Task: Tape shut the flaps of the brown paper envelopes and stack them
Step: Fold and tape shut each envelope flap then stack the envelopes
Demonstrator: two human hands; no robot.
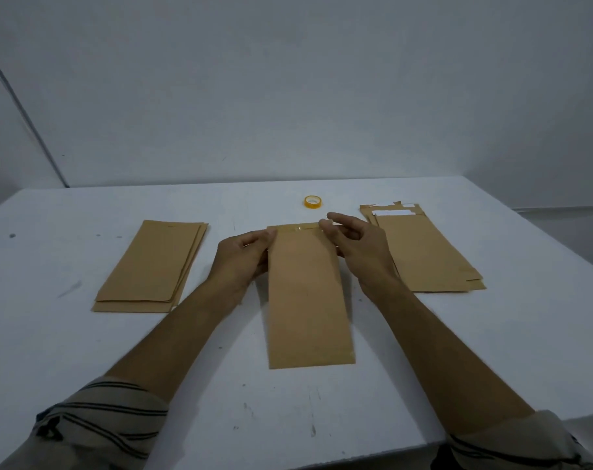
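Setting: white table [84, 351] is standing against a plain pale grey wall [288, 96], under dim, flat light.
Left hand [244, 256]: is gripping the left edge of the middle envelope [308, 300] close to its far end. The thumb is lying on top by the far left corner, the fingers are curling in at the edge, and the forearm is reaching in from the near left.
Right hand [359, 245]: is hovering at the envelope's far right corner with its palm turned leftward. The thumb tip is touching the flap, the forefinger is arching just above it, and the other fingers are hanging loosely curled. Whether it is pinching anything cannot be told.
Middle envelope: is lying flat and lengthwise between the two forearms, its folded flap at the far end.
Tape strip [298, 228]: is glinting across the flap, running left to right.
Tape roll [313, 202]: yellow, is sitting flat on the table just beyond the envelope's far end.
Left stack [152, 266]: brown envelopes are lying slightly fanned, well apart from the left hand.
Right stack [427, 252]: brown envelopes are lying just beside the right hand, with white showing at their far ends.
Sleeves [98, 422]: striped and pushed up, are covering both arms at the near edge.
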